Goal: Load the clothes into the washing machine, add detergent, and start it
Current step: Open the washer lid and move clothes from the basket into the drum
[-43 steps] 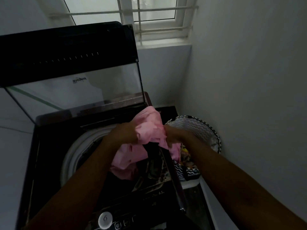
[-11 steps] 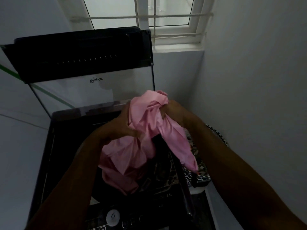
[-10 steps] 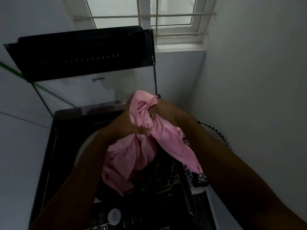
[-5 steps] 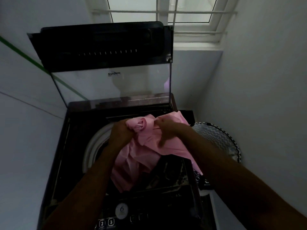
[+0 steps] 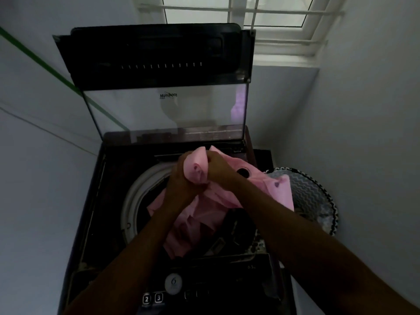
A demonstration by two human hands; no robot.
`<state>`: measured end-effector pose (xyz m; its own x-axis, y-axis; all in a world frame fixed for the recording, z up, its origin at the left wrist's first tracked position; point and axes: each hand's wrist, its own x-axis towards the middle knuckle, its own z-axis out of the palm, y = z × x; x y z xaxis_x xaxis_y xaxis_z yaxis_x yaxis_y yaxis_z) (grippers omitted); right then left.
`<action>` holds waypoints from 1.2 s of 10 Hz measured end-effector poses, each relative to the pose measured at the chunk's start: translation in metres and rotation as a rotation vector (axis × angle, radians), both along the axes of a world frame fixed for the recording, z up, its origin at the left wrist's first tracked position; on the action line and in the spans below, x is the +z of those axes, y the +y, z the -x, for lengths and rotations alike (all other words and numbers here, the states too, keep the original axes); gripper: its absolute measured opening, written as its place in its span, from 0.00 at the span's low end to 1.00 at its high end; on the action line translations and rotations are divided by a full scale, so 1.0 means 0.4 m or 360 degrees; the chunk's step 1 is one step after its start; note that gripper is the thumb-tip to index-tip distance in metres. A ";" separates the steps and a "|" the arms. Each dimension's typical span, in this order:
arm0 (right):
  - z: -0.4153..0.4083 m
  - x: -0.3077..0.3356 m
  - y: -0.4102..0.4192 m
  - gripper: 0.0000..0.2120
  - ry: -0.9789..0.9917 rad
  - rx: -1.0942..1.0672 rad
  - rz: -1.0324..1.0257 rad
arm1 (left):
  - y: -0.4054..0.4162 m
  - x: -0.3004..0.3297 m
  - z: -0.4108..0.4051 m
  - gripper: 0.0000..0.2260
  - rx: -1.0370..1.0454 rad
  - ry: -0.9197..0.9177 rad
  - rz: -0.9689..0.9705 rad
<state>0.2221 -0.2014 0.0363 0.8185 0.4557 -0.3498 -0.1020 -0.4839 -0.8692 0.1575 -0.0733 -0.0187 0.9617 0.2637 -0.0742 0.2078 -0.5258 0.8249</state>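
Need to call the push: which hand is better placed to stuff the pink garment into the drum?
Probably left. The left hand grips the crumpled pink cloth garment above the white-rimmed drum opening; the right hand holds it nearer the machine's right edge.

Pink garment [image 5: 204,214]; black washing machine [image 5: 109,201] (white drum rim [image 5: 134,201]); black-and-white zigzag basket [image 5: 316,196].

left hand [image 5: 181,180] + right hand [image 5: 218,165] | clutch pink garment [image 5: 200,214] | above washer drum [image 5: 136,201]
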 end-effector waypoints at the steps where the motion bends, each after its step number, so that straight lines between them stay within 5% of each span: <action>1: 0.014 -0.014 0.011 0.14 0.0137 0.0183 -0.0138 | 0.019 0.036 0.032 0.25 0.0124 0.0106 -0.0175; 2: 0.016 -0.049 0.011 0.22 -0.0102 0.0414 0.0069 | 0.053 0.006 0.058 0.17 0.0310 -0.0030 -0.0496; 3: 0.022 -0.090 0.012 0.25 -0.0639 0.0804 0.0750 | 0.090 -0.091 0.134 0.29 0.0189 0.0196 -0.0773; 4: 0.029 -0.166 0.021 0.32 -0.0467 0.1070 0.1051 | 0.086 -0.162 0.185 0.52 -0.0044 0.0743 -0.0626; 5: 0.057 -0.219 0.046 0.34 -0.0296 0.1266 0.1098 | 0.114 -0.217 0.178 0.55 -0.0225 0.0802 -0.0207; 6: 0.086 -0.263 0.089 0.29 -0.0338 0.1077 0.1210 | 0.153 -0.245 0.162 0.47 -0.0293 0.0832 -0.0131; 8: 0.102 -0.312 0.138 0.25 -0.0630 0.0968 0.1459 | 0.182 -0.329 0.111 0.46 -0.0422 0.1057 -0.0366; 10: 0.188 -0.346 0.144 0.31 -0.1149 0.0626 0.1321 | 0.217 -0.431 0.074 0.36 -0.0290 0.1208 -0.0484; 11: 0.249 -0.404 0.124 0.36 -0.0870 0.0470 0.1357 | 0.243 -0.430 0.074 0.34 -0.0315 0.1306 -0.0402; 12: 0.234 -0.447 0.137 0.49 0.0024 0.0259 0.1056 | 0.266 -0.409 0.078 0.44 -0.0180 0.1240 -0.0265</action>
